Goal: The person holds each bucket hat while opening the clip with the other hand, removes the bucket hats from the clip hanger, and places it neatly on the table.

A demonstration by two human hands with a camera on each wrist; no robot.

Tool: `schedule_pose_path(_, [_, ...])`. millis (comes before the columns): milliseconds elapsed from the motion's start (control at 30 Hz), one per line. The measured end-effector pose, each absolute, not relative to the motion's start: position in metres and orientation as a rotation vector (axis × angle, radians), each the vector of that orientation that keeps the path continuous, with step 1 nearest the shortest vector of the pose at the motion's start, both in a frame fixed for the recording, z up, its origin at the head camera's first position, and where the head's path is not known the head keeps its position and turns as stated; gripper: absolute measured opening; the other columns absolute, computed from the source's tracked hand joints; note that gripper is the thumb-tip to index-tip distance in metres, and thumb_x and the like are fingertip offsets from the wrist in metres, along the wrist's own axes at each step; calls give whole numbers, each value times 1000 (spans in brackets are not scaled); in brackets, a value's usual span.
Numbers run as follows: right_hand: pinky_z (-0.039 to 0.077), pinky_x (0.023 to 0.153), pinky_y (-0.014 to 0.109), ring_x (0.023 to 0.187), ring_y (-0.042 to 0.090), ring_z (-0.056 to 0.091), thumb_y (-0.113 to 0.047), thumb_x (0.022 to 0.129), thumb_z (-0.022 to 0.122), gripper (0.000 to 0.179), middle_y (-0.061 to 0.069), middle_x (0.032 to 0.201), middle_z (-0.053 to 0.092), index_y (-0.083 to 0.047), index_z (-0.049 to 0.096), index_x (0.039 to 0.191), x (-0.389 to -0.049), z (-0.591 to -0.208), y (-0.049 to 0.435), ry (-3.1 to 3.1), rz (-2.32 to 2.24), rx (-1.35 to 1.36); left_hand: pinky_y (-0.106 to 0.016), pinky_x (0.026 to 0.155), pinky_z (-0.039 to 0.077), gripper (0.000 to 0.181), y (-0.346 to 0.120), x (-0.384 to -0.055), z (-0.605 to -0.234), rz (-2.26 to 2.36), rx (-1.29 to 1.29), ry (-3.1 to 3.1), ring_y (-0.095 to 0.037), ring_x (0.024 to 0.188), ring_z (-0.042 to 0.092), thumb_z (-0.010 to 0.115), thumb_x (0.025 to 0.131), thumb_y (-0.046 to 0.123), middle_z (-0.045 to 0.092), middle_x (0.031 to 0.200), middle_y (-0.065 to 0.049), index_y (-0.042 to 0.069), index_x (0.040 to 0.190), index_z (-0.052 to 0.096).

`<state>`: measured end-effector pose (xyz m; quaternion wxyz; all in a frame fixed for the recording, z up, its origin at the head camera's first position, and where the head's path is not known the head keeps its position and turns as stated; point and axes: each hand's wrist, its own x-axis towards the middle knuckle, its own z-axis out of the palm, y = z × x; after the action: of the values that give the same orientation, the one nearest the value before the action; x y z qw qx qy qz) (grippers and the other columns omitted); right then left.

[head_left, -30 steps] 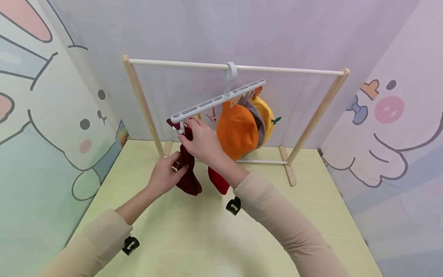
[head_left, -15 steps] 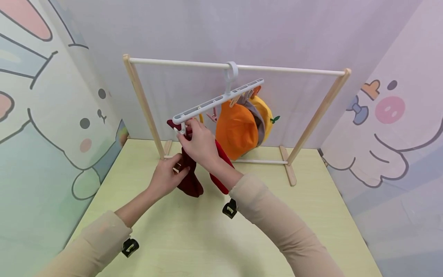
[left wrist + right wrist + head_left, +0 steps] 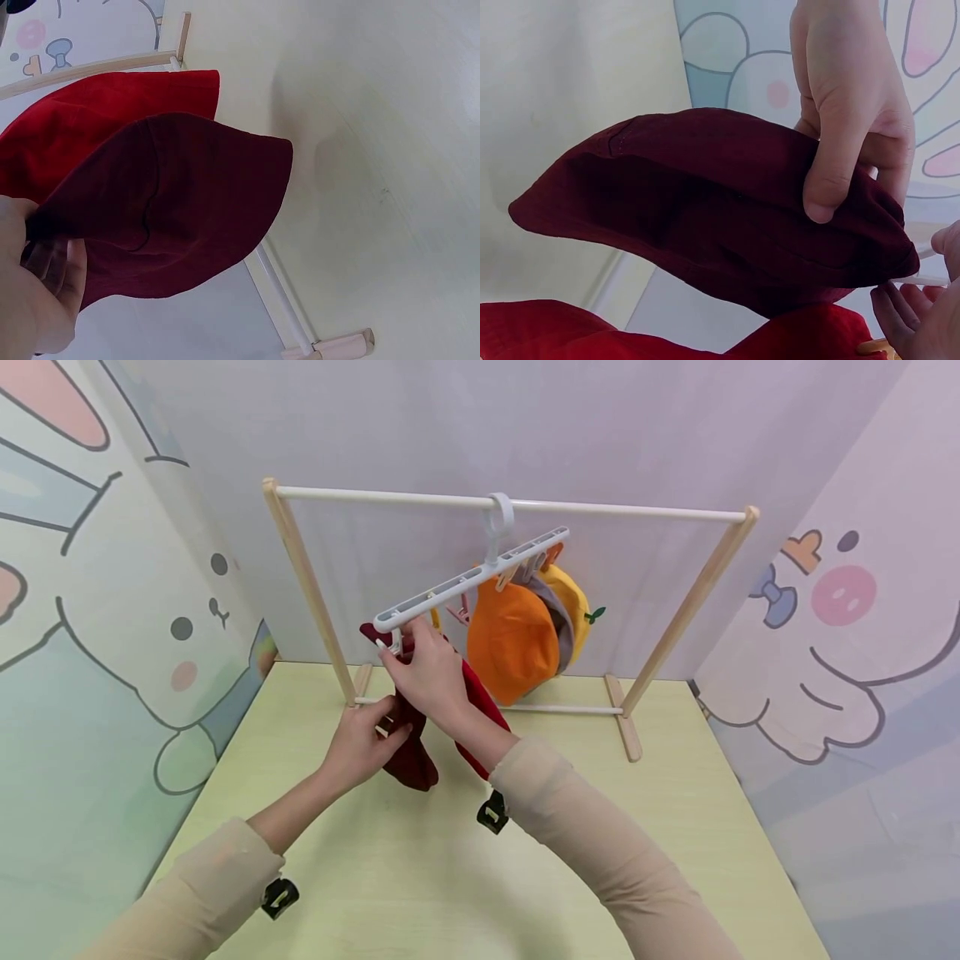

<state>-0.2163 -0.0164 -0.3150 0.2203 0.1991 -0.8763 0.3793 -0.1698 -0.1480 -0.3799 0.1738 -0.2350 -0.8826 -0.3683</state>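
Observation:
A maroon bucket hat [image 3: 187,202] hangs sideways below the near end of a white clip hanger [image 3: 450,590]. My left hand [image 3: 358,747] grips this hat, thumb on one side and fingers on the other, as the right wrist view shows. My right hand [image 3: 431,672] pinches the white clip [image 3: 392,648] at the hanger's end, next to the hat's edge. The clip's jaws are mostly hidden, so I cannot tell whether they bite the cloth. A red bucket hat [image 3: 105,112] hangs just behind the maroon one, partly covered by my right forearm in the head view.
An orange hat [image 3: 513,639], a grey hat [image 3: 561,618] and a yellow hat [image 3: 576,597] hang farther along the hanger. Its hook sits on the white rod [image 3: 622,511] of a wooden-legged rack. A pink clip [image 3: 461,610] dangles mid-hanger. Printed walls surround the table [image 3: 420,877].
My right hand and forearm have shifted slightly left and down, baring more of the red hat. The hanger has turned a little. My left hand keeps its hold on the maroon hat.

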Motion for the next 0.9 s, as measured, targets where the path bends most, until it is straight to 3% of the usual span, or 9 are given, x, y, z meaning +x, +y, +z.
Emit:
schedule_pose_path(433, [44,57,20,64,8,50,-33,85,62,26,-3,77,56,-13,53,99,-215,-319,-21,-2412,1003,487,-27,56,53,18,-148,-171,-381,-1021,-668,-2518,-17,71,63,67,78,3,67,81,-6,5,94,62])
schedule_pose_path(900, [33,46,20,55,8,43,-35,88,57,19,-5,65,48,-17,53,85,-217,-323,-17,-2350,905,455,-27,54,51,10,-144,-171,-383,-984,-611,-2492,-17,68,62,65,77,2,65,74,-6,6,84,59])
